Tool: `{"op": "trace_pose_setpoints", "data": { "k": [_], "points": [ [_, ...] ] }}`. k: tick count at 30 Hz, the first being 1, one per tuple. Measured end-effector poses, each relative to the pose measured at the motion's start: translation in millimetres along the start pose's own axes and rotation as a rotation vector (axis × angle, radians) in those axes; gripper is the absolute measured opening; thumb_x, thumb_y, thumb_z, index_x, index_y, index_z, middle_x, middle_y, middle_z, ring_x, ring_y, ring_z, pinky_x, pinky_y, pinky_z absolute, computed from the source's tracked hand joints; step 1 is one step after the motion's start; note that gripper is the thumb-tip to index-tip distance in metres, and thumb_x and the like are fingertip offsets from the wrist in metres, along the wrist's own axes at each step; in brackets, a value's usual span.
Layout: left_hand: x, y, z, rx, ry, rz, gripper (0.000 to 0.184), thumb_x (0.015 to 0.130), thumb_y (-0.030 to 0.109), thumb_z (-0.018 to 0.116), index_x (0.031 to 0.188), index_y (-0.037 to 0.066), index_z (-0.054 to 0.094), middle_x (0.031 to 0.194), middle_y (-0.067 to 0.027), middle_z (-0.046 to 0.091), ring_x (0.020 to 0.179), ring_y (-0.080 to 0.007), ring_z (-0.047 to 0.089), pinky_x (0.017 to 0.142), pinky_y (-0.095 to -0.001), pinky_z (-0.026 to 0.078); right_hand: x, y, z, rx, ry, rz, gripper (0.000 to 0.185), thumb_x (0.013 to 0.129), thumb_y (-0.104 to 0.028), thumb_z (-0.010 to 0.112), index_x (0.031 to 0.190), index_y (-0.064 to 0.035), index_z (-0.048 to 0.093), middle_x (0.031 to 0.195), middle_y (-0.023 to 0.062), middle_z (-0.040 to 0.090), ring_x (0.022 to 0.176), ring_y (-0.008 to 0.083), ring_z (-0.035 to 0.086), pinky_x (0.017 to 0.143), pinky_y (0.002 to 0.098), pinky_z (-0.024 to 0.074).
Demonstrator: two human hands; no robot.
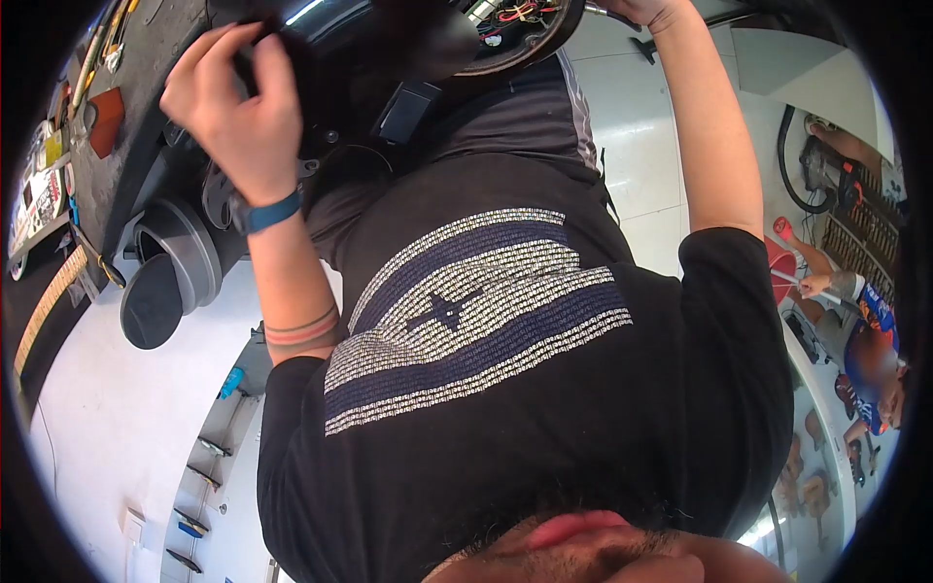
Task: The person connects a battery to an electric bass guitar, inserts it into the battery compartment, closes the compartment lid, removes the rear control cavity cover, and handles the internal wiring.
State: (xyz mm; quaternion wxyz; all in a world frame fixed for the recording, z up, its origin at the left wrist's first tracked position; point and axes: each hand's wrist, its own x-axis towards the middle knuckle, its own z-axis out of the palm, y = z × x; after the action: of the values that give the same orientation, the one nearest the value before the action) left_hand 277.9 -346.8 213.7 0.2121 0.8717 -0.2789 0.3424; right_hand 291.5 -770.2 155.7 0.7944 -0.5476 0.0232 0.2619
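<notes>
My left hand [238, 102], a blue band on its wrist, is raised at the upper left. Its fingers are curled in toward the thumb around something dark that I cannot make out. Beside it is a glossy black curved shell [326, 21], partly lost in shadow. To the right of the shell, a rounded black housing [530, 56] lies open, with red and yellow wires [520, 12] showing inside. My right hand [646, 8] is at the top edge by this housing, its fingers mostly cut off. A thin dark rod [612, 19] runs close under it.
A dark workbench [155, 58] on the left bears an orange-brown block [105, 121] and long tools. Below it hangs a grey bin [190, 253]. A small black box [408, 112] is by my lap. Another person [870, 340] is at the far right, near a tool rack [860, 243].
</notes>
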Motion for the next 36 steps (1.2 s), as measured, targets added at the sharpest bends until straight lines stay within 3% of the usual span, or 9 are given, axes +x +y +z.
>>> {"op": "trace_pose_setpoints", "data": {
  "k": [7,10,12,19,25,28,29,31,36],
  "points": [
    [-124,-13,-93,-0.110,0.168,-0.501,0.024,0.102,-0.011,0.079,0.105,0.005,0.062,0.105,-0.0047,0.062,0.092,-0.0173,0.057,0.082,-0.0329,0.050,1,0,-6,0.038,-0.003,0.103,0.074,0.125,-0.069,0.049,0.166,-0.0100,0.068,0.155,0.0076,0.079,0.136,0.0217,0.075,0.115,0.0427,0.0608],
    [-188,14,-115,-0.171,-0.137,-0.785,0.020,0.107,0.010,0.083,0.117,0.003,0.067,0.116,-0.0072,0.066,0.099,-0.0214,0.063,0.089,-0.0379,0.052,-3,-3,-6,0.028,0.005,0.149,0.078,0.124,-0.073,0.046,0.165,-0.0101,0.069,0.157,0.0080,0.078,0.137,0.0231,0.075,0.116,0.0438,0.0599],
    [-182,33,-105,0.126,-0.366,-0.448,0.041,0.102,0.027,0.092,0.123,0.001,0.069,0.125,-0.0145,0.069,0.109,-0.0346,0.069,0.099,-0.0477,0.054,-4,-1,-10,0.025,-0.010,0.174,0.079,0.124,-0.074,0.046,0.165,-0.0099,0.069,0.157,0.0084,0.078,0.138,0.0231,0.074,0.116,0.0435,0.0599],
    [-168,16,-47,0.166,-0.527,-0.633,0.068,0.087,0.044,0.104,0.116,-0.007,0.069,0.113,-0.0314,0.080,0.108,-0.0556,0.076,0.095,-0.0580,0.061,-5,0,-4,-0.036,0.035,0.096,0.083,0.124,-0.075,0.044,0.175,-0.0112,0.059,0.167,0.0090,0.071,0.148,0.0244,0.069,0.120,0.0441,0.0585],
    [-166,13,-48,0.216,-0.507,-0.632,0.052,0.079,0.027,0.098,0.107,-0.005,0.067,0.106,-0.0290,0.078,0.100,-0.0549,0.077,0.092,-0.0595,0.063,-14,-9,-5,-0.146,0.135,0.212,0.082,0.124,-0.077,0.041,0.161,-0.0114,0.072,0.139,0.0055,0.086,0.113,0.0163,0.081,0.094,0.0374,0.0656],
    [-168,14,-59,0.136,-0.519,-0.677,0.054,0.079,0.030,0.099,0.107,-0.004,0.068,0.103,-0.0276,0.079,0.096,-0.0543,0.077,0.088,-0.0600,0.064,-20,-18,5,-0.157,0.188,0.234,0.085,0.123,-0.079,0.038,0.162,-0.0115,0.072,0.146,0.0048,0.083,0.117,0.0180,0.079,0.098,0.0371,0.0643],
    [-163,22,-64,0.099,-0.534,-0.697,0.049,0.078,0.027,0.099,0.105,-0.002,0.069,0.101,-0.0263,0.080,0.093,-0.0536,0.078,0.085,-0.0592,0.064,-28,-25,13,-0.041,0.247,0.188,0.067,0.123,-0.066,0.059,0.150,-0.0074,0.075,0.142,0.0079,0.082,0.119,0.0256,0.077,0.099,0.0397,0.0623],
    [-164,30,-74,0.013,-0.533,-0.728,0.047,0.078,0.025,0.099,0.104,-0.001,0.071,0.101,-0.0257,0.081,0.094,-0.0532,0.079,0.085,-0.0586,0.064,-43,-28,1,-0.011,0.057,0.108,0.057,0.125,-0.057,0.060,0.151,-0.0086,0.077,0.142,0.0031,0.081,0.125,0.0177,0.074,0.110,0.0386,0.0558],
    [-161,48,-86,-0.052,-0.535,-0.721,0.045,0.078,0.022,0.102,0.104,-0.001,0.073,0.102,-0.0234,0.082,0.094,-0.0518,0.080,0.084,-0.0575,0.064,-73,-49,11,-0.258,0.076,0.140,0.072,0.129,-0.059,0.048,0.166,-0.0002,0.066,0.162,0.0086,0.073,0.148,0.0157,0.065,0.128,0.0339,0.0494]
  ]
}}
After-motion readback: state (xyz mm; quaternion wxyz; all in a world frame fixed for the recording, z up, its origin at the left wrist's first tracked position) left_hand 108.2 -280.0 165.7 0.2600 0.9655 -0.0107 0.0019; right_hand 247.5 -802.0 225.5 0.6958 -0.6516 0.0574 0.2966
